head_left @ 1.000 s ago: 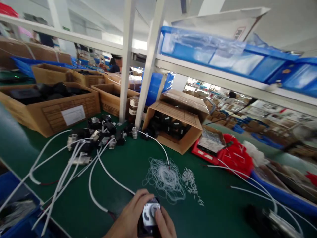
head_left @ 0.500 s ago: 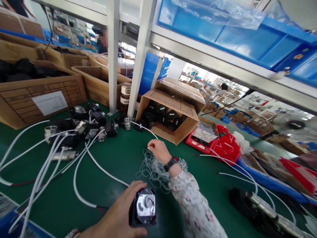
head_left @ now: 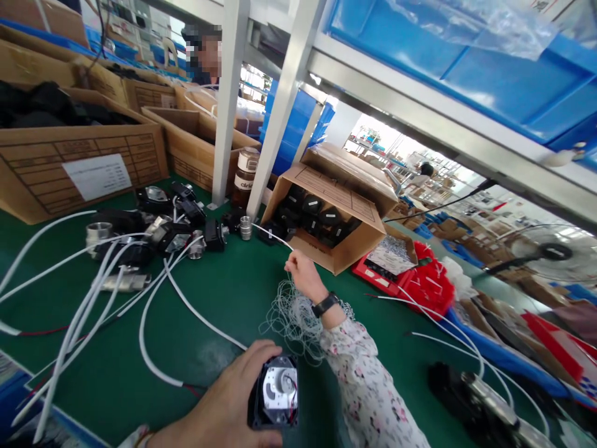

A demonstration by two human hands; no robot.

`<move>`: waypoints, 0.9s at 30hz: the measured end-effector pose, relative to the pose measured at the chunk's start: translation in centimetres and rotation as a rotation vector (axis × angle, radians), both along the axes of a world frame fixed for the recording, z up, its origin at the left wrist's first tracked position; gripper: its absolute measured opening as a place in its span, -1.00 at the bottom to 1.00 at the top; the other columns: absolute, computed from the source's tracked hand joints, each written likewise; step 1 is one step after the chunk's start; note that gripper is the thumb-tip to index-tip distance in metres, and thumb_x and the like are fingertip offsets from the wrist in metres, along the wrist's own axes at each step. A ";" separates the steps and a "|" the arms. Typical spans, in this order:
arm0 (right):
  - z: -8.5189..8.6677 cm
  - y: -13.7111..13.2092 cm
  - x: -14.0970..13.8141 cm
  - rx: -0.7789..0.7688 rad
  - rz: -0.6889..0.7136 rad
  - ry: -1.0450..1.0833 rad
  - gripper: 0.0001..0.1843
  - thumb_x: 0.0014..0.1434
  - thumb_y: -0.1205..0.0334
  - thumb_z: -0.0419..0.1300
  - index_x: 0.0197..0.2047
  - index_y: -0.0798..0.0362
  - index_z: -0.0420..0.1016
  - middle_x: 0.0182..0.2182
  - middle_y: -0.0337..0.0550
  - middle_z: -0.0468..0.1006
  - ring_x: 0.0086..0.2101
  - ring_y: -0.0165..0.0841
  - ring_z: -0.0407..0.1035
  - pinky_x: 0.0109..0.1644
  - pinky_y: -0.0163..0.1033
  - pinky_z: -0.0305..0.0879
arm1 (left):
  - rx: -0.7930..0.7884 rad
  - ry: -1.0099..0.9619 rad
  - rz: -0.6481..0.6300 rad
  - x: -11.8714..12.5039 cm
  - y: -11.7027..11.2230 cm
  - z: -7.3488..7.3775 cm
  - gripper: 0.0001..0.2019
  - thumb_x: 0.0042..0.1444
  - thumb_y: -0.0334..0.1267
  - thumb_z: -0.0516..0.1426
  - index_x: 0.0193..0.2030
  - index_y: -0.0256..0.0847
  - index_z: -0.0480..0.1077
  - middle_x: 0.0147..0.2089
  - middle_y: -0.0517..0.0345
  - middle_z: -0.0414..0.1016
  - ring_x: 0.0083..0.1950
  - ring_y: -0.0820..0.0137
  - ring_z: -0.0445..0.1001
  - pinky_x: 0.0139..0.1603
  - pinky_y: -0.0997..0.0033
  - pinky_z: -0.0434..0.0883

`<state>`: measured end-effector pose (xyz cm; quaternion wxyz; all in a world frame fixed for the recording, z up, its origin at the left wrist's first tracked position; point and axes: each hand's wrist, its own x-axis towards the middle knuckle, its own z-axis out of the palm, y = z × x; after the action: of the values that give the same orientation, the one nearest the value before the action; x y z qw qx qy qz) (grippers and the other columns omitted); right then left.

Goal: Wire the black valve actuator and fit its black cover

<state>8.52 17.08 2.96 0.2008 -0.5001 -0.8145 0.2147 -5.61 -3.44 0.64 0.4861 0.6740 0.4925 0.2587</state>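
My left hand (head_left: 233, 395) is wrapped around the side of a square black housing (head_left: 275, 392) at the bottom centre. Its open face shows a silver metal plate, a round part, and thin red and black wires. My right hand (head_left: 305, 274), with a black watch on the wrist, is closed in a pinch above a tangle of thin, clear, ring-like strands (head_left: 293, 320). A strand seems to run up to the fingertips, but what they pinch is too small to make out. Behind that hand, a white cable (head_left: 273, 235) reaches toward the cardboard box.
Black units with metal valve fittings (head_left: 125, 283) and white cables (head_left: 205, 320) spread over the left. An open cardboard box (head_left: 326, 239) holds black parts. Right of it are a red tray (head_left: 380, 277) and red bags (head_left: 431, 283). Shelf posts (head_left: 231, 112) rise behind; a bottle (head_left: 245, 177) stands there.
My right hand has lifted slightly from the tangle, its fingers still pinched. The camera view has shifted a little. My left hand keeps its hold on the housing.
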 end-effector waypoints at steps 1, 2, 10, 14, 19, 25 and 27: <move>0.9 -0.1 0.3 0.024 -0.001 0.046 -0.86 0.18 0.40 -0.01 -0.40 0.03 0.17 -0.46 -0.28 0.43 -0.42 -0.42 0.31 -0.32 -0.33 0.15 | 0.000 -0.008 0.008 0.0 0.0 0.2 -0.11 -0.33 -0.35 0.34 0.21 -0.11 0.08 0.31 -0.03 0.09 0.31 0.07 0.09 0.33 0.04 0.05; 1.8 -0.2 0.6 0.048 -0.004 0.088 -0.87 0.19 0.37 -0.02 -0.40 0.03 0.16 -0.46 -0.28 0.43 -0.43 -0.41 0.31 -0.33 -0.33 0.15 | -0.002 -0.014 0.016 0.0 -0.1 0.5 -0.12 -0.34 -0.36 0.34 0.20 -0.12 0.09 0.30 -0.04 0.11 0.31 0.07 0.08 0.34 0.04 0.04; 8.2 -1.6 1.9 0.163 -0.015 0.297 -0.90 0.22 0.25 -0.04 -0.36 0.03 0.17 -0.51 -0.29 0.40 -0.46 -0.41 0.33 -0.32 -0.31 0.21 | -0.014 -0.035 0.045 0.2 -0.4 0.0 -0.16 -0.32 -0.39 0.30 0.17 -0.06 0.08 0.21 0.02 0.22 0.22 0.10 0.20 0.25 0.05 0.16; 10.5 -4.1 3.3 0.086 0.011 0.347 -0.85 0.22 0.21 0.01 -0.38 0.03 0.16 -0.56 -0.36 0.32 -0.57 -0.48 0.28 -0.43 -0.35 0.21 | 0.005 -0.006 0.036 0.3 -0.5 -0.6 -0.16 -0.30 -0.39 0.29 0.18 -0.06 0.05 0.22 0.01 0.21 0.21 0.10 0.20 0.24 0.04 0.16; 10.3 -10.6 7.8 -0.390 -0.027 0.490 -0.78 0.20 0.08 0.08 -0.35 0.03 0.16 -0.59 -0.41 0.29 -0.67 -0.53 0.19 -0.62 -0.42 0.13 | 0.051 -0.001 0.067 0.4 -0.7 -0.5 -0.23 -0.23 -0.39 0.25 0.17 -0.03 0.05 0.19 0.04 0.24 0.19 0.11 0.24 0.22 0.04 0.18; 3.9 -18.2 16.3 -0.754 -0.439 0.473 -0.59 0.01 -0.11 0.20 -0.35 0.05 0.19 -0.48 -0.30 0.35 -0.54 -0.46 0.29 -0.56 -0.36 0.28 | 0.086 0.008 0.132 0.8 -0.6 -0.8 -0.31 -0.19 -0.28 0.27 0.12 -0.04 0.12 0.08 0.08 0.34 0.09 0.10 0.36 0.16 0.05 0.27; 1.4 -19.5 19.1 -0.665 -0.549 0.386 -0.59 -0.02 -0.12 0.18 -0.40 0.06 0.18 -0.53 -0.29 0.35 -0.54 -0.43 0.31 -0.48 -0.29 0.31 | 0.096 0.018 0.144 1.0 -0.6 -1.1 -0.32 -0.19 -0.23 0.27 0.12 -0.05 0.13 0.06 0.07 0.35 0.06 0.09 0.37 0.14 0.05 0.30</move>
<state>27.60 -2.44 4.34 0.2267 -0.6850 -0.4870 0.4921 -4.66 -4.08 -0.46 0.4289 0.6615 0.5313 0.3101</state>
